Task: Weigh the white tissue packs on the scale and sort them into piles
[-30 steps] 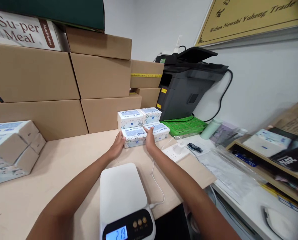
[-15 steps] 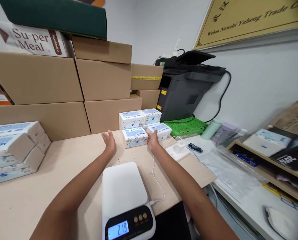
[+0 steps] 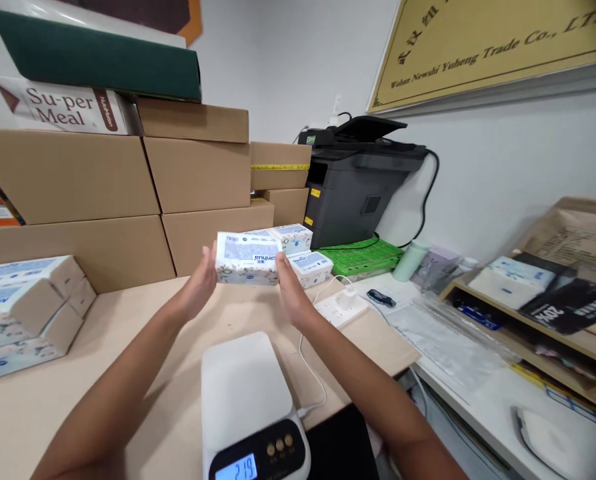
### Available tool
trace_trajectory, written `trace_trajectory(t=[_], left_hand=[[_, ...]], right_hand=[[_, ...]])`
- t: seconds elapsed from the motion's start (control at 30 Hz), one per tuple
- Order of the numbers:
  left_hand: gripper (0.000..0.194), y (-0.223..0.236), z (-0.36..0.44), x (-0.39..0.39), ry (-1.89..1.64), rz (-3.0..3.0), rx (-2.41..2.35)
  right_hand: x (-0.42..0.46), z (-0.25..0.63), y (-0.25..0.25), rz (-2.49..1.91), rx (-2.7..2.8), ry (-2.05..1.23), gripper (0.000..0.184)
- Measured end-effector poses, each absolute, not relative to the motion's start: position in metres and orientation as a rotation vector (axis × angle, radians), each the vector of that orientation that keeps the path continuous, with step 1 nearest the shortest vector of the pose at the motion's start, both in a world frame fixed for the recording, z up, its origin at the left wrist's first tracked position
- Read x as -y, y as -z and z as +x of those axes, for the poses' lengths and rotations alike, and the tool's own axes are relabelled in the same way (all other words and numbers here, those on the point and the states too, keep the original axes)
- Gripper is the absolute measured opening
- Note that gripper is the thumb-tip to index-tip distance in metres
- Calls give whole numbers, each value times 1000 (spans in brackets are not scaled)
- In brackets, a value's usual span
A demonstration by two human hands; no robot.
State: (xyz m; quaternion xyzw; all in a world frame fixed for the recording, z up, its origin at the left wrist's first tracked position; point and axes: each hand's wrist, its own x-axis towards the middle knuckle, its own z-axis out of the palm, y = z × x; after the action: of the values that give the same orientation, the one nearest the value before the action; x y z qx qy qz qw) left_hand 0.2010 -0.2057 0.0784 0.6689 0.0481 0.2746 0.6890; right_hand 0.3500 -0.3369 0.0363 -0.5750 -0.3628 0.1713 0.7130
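Note:
A white and blue tissue pack (image 3: 247,257) hangs in the air above the wooden table (image 3: 128,347), tilted toward me. My left hand (image 3: 201,283) presses its left end and my right hand (image 3: 287,291) presses its right end, so both hands grip it between them. Behind it, more tissue packs (image 3: 305,261) lie stacked on the table. Below my arms stands a white kitchen scale (image 3: 245,393) with nothing on its plate; its blue display reads 219.
Brown cardboard boxes (image 3: 103,180) line the back of the table. Several tissue packs (image 3: 23,300) are piled at the left. A black printer (image 3: 358,180) stands on a green mat at the back right. A white power strip (image 3: 341,307) and cable lie right of the scale.
My hands closed in on the front tissue pack and lifted it off the table toward me. The camera tilted slightly.

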Motion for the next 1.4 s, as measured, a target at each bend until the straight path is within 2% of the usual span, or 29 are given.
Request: trace_trajectory(t=[0.07,0.13,0.27,0.37,0.43,0.5,0.53,0.57,0.67,0.73,0.93,1.0,1.1,1.2,1.4], left_hand=[[89,-91,168,232,-643,1446,-137],[96,-84,132,266,-688,1377,-179],[91,-25,77,335,-605,1334,-333],[85,20,56,367,-516,1344,-449],[86,35,52,375,-497,1355,-513],[89,38,56,374,-512,1361,-538],[91,38,60,371,-524,1357,-535],[92,38,65,367,-538,1348,-521],[92,44,79,352,-601,1285,-481],[92,52,85,342,-665,1237,-507],[80,64,112,303,-948,1371,-684],[78,61,120,292,-926,1392,-638],[79,52,121,289,-691,1334,-563],[80,46,117,295,-609,1340,-572],[64,46,116,305,-769,1422,-621]], right_hand=[[373,330,-48,-1322,970,-362,82],[411,317,-46,-1361,1159,-289,75],[464,321,-4,-1462,1415,-124,80],[473,331,37,-1591,1572,-181,65],[468,336,54,-1635,1675,-197,72],[459,343,59,-1586,1775,-243,97],[454,348,58,-1539,1802,-304,102],[449,354,55,-1490,1806,-387,98],[436,367,47,-1352,1700,-563,65],[433,368,47,-1233,1635,-590,54],[444,362,56,-1093,1630,-489,78],[447,364,54,-1156,1684,-487,69],[447,368,47,-1178,1756,-544,58],[444,368,44,-1126,1773,-537,56],[441,367,50,-1141,1705,-628,60]])
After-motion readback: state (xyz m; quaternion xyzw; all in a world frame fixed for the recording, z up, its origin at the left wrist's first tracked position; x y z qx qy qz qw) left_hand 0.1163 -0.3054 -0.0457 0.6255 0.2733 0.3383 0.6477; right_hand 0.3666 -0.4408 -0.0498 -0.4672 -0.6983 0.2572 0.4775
